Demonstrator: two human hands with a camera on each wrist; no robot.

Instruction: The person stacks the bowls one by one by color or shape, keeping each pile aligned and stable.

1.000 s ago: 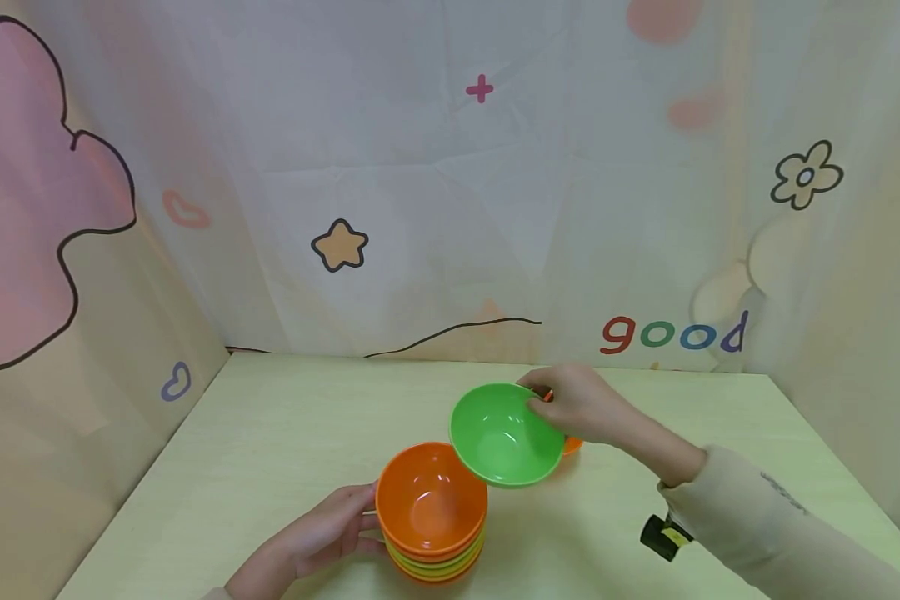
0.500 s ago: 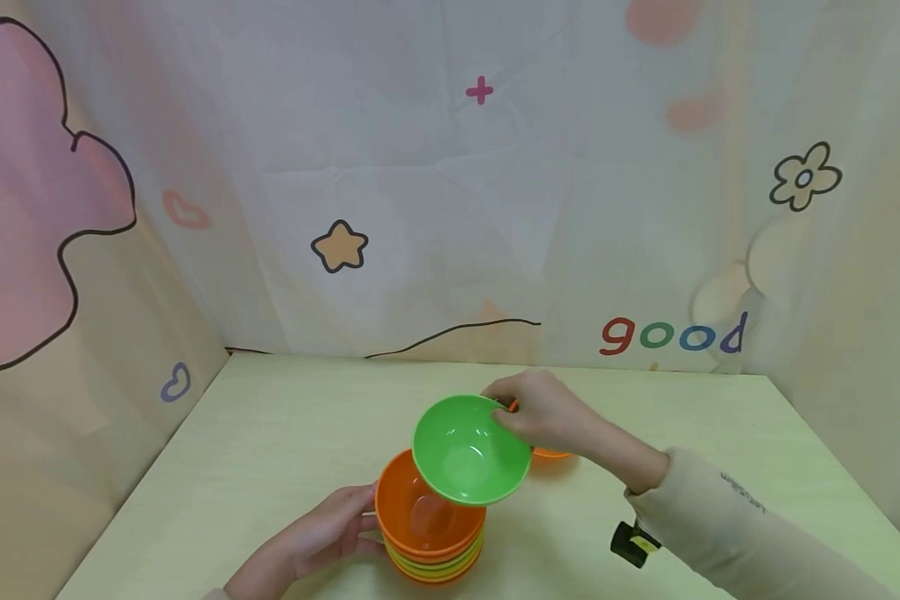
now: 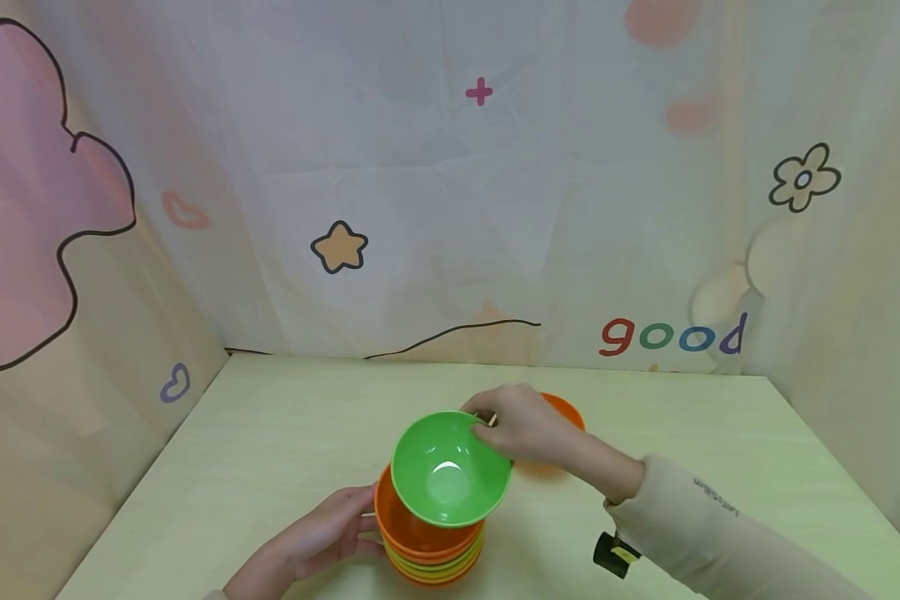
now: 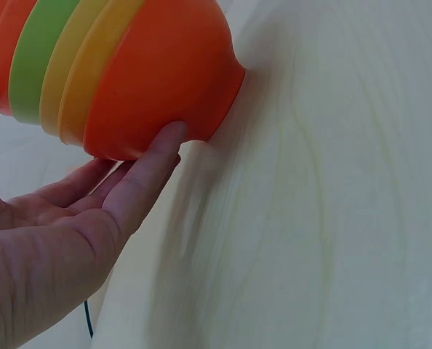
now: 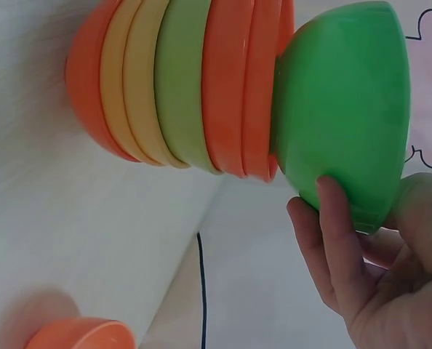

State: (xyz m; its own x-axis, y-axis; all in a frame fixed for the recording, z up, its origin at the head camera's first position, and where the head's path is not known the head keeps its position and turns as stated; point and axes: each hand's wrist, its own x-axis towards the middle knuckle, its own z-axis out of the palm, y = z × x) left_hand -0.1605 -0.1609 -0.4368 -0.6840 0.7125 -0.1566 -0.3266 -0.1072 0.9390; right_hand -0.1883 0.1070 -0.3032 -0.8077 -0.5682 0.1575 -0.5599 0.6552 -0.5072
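In the head view my right hand (image 3: 525, 425) pinches the rim of a bright green bowl (image 3: 450, 471), thumb inside and fingers outside. That bowl is slightly tilted above the mouth of a stack of nested bowls (image 3: 433, 571). The right wrist view shows its base at the rim of the topmost orange bowl (image 5: 263, 94). Orange, lighter green and yellow bowls make up the stack, with an orange bowl (image 4: 161, 80) lowest in the left wrist view. Beside the stack, my left hand (image 3: 333, 529) touches its side with extended fingers.
Another orange bowl (image 3: 565, 411) stands on the pale table (image 3: 307, 425) behind the right hand, partly hidden by it. A printed curtain (image 3: 420, 250) rises along the table's back edge. A small black device (image 3: 617, 554) hangs at the right sleeve.
My right hand has carried the green bowl left and downward, over the stack. More of the orange bowl behind is now visible. The left hand and the stack have stayed in place.
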